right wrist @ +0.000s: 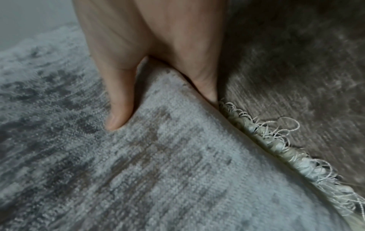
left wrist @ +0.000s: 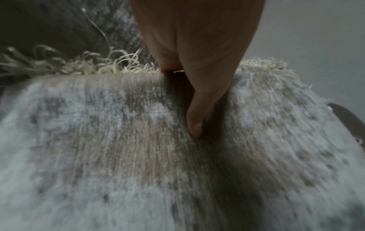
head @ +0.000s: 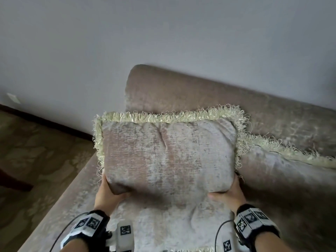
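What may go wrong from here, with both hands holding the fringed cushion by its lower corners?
The left hand and right hand grip the fringed cushion only at its bottom corners, so its top may flop over. Its loose fringe hangs beside the second cushion; threads might tangle.

**A:** Which cushion (head: 169, 155) is it?

**B:** The rectangular velvety one, mottled grey-beige, with a shaggy cream fringe (head: 163, 116) along the top and sides. It's dead centre of the frame, upright, front face to the camera, both bottom corners squished in.
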`<state>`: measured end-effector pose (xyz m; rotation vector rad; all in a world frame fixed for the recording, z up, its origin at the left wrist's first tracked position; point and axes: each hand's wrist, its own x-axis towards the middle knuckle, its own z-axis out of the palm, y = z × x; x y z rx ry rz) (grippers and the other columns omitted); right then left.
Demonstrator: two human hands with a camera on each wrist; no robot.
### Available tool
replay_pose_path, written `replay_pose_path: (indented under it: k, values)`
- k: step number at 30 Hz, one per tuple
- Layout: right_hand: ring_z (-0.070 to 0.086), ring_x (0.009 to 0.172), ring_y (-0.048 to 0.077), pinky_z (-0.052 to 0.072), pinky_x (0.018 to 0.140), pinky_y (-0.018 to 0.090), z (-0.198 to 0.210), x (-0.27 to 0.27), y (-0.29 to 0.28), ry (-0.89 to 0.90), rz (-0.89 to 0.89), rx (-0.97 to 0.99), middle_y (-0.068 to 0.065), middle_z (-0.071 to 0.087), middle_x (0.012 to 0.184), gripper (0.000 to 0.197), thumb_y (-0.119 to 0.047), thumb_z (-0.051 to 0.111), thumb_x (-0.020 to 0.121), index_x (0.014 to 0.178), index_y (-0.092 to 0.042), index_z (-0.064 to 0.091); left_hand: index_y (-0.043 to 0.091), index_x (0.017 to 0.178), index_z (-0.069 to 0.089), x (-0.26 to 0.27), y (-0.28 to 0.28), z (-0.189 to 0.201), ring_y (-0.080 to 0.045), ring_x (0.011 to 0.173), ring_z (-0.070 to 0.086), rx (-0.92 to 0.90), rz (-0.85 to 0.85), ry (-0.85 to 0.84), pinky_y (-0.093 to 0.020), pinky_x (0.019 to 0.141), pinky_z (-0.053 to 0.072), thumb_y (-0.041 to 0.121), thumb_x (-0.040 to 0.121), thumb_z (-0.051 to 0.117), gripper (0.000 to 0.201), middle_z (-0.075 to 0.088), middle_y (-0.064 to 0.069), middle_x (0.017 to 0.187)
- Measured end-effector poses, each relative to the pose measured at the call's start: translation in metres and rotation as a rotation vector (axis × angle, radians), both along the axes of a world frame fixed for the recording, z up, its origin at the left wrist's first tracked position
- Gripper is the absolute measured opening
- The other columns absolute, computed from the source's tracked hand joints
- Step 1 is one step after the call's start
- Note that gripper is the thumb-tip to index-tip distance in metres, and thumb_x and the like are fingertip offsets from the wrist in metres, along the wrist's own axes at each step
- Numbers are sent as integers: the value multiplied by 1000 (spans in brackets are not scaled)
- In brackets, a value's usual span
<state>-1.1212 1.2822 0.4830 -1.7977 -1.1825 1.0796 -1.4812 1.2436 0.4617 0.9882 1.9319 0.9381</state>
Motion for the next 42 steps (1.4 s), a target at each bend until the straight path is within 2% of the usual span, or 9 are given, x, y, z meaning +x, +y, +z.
replay_pose_path:
  k: [4,9,12,17,22,26,31,35,42]
  values:
    - [43,115,15,35,103,33,-13,-4,9,-51,-16,12,4,48,119,110,13,88,41,134,-7,33,10,138,28,3,13,-12,-35,104,57,-67,-36,35,-42,84,47,0,48,88,108,59,-17,114]
    - [40,117,11,30,109,32,-16,-7,15,-112,17,-52,-1,46,119,115,2,91,39,136,-11,31,13,149,-2,-5,25,-8,-42,128,37,-167,-74,123,-53,107,33,8,43,93,142,34,-28,141]
    - [45,123,18,34,110,38,-2,-5,15,-126,65,-124,-1,50,124,128,-26,96,25,135,-18,31,19,148,-13,-10,34,18,-37,140,18,-159,-148,223,-52,114,23,12,46,93,147,10,-18,154]
    - [39,133,28,33,110,47,26,-6,28,20,-43,-198,12,39,146,135,-39,93,40,145,-11,15,29,142,-23,-11,84,69,-23,146,0,-24,-392,432,-53,117,15,27,50,90,146,-6,-2,158]
    - [52,120,25,38,107,44,21,-14,28,83,-104,-95,12,53,133,106,-11,91,52,137,-7,27,32,144,-20,11,125,100,-17,144,-16,19,-651,653,-54,112,-6,62,50,77,138,-15,10,156]
    - [60,106,15,42,103,40,20,-14,29,70,-26,-59,-2,64,113,100,-26,96,32,120,-11,49,33,146,-13,16,137,86,-19,146,2,-121,-656,692,-57,114,-7,77,47,66,135,5,4,159]
    - [67,94,16,50,94,41,20,-20,31,-8,53,-147,-3,73,95,90,-41,94,16,99,-20,66,31,137,31,11,125,78,-22,129,33,-135,-649,896,-49,112,19,86,41,60,115,41,8,142]
    - [66,98,19,49,97,43,28,-23,40,-53,58,-154,-2,72,97,68,-10,93,41,104,-15,65,28,133,36,8,121,83,-22,126,35,-118,-581,897,-44,109,22,85,40,61,112,46,6,138]
    - [49,124,29,37,107,48,54,-32,39,-335,68,-239,5,64,118,78,-31,92,41,112,-20,62,25,136,33,0,105,91,-24,127,34,-118,-510,855,-45,108,24,84,37,63,119,46,3,137]
